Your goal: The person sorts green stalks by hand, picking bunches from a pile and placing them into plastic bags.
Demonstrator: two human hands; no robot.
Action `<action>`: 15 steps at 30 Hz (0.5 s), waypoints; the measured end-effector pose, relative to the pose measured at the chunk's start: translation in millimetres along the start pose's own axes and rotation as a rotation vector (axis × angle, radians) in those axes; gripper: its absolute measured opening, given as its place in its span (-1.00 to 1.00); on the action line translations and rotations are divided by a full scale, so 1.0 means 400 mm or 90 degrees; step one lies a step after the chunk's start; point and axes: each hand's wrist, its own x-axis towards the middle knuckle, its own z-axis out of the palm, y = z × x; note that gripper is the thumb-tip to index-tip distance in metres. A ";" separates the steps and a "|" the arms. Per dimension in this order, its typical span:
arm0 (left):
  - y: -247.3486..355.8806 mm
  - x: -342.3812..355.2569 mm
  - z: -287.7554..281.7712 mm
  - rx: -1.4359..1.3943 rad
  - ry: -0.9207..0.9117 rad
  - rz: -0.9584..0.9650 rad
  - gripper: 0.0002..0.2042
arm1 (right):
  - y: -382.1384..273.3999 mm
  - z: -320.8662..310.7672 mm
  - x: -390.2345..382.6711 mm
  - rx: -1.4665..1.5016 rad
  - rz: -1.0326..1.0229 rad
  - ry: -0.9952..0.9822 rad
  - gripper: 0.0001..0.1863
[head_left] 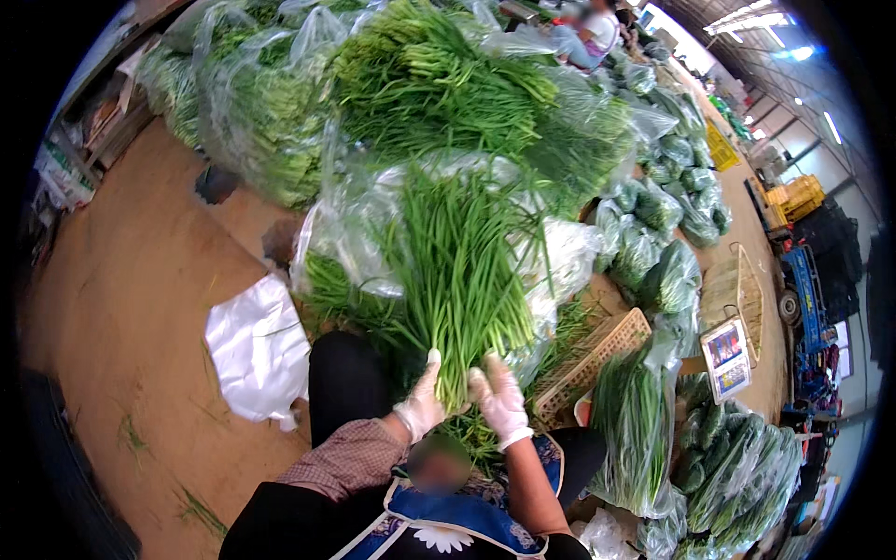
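Note:
In white gloves, my left hand (420, 401) grips the lower end of a bundle of long, thin green leafy stems (457, 271), and my right hand (499, 401) closes round the right side of the same bundle. The bundle fans upward over an open clear plastic bag (560, 261). More loose greens (331, 285) lie left of it, and cut bits show below my hands, between my legs. A tan plastic crate (588, 359) stands just right of the bundle.
Large bags of greens (257, 121) are piled ahead, with several smaller bags (667, 280) along the right. A white plastic sheet (257, 345) lies on the brown floor (121, 373). A seated person (583, 37) is at the back. A blue vehicle (807, 308) stands far right.

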 end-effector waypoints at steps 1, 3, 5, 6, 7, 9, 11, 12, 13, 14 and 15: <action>0.010 0.001 0.020 0.036 0.029 0.001 -0.34 | -0.034 -0.014 -0.005 -0.040 -0.048 0.054 -0.40; 0.014 -0.020 0.060 0.026 0.047 0.000 -0.31 | -0.126 -0.034 0.000 -0.125 -0.172 0.112 -0.38; 0.011 -0.025 0.101 0.012 0.101 0.058 -0.30 | -0.154 -0.019 0.004 -0.189 -0.261 0.103 -0.33; 0.010 -0.027 0.113 0.005 0.127 0.085 -0.29 | -0.133 0.002 0.004 -0.177 -0.296 0.092 -0.32; 0.002 -0.011 0.072 -0.027 0.071 0.103 -0.35 | -0.121 0.014 0.003 -0.149 -0.289 0.096 -0.33; -0.001 -0.018 0.056 0.047 0.117 0.064 -0.41 | -0.134 0.018 0.008 -0.130 -0.265 0.122 -0.35; -0.009 -0.011 0.019 0.069 0.150 0.050 -0.51 | -0.170 0.004 0.035 -0.184 -0.331 0.151 -0.39; -0.004 -0.022 0.043 0.100 0.175 0.045 -0.53 | -0.193 -0.005 0.052 -0.220 -0.361 0.134 -0.44; -0.001 -0.039 0.070 0.131 0.200 0.040 -0.55 | -0.190 0.000 0.069 -0.223 -0.351 0.118 -0.46; 0.010 -0.044 0.095 0.165 0.219 0.040 -0.57 | -0.187 0.005 0.096 -0.226 -0.348 0.107 -0.48; 0.011 -0.041 0.081 0.147 0.181 0.055 -0.60 | -0.181 0.015 0.125 -0.216 -0.341 0.111 -0.52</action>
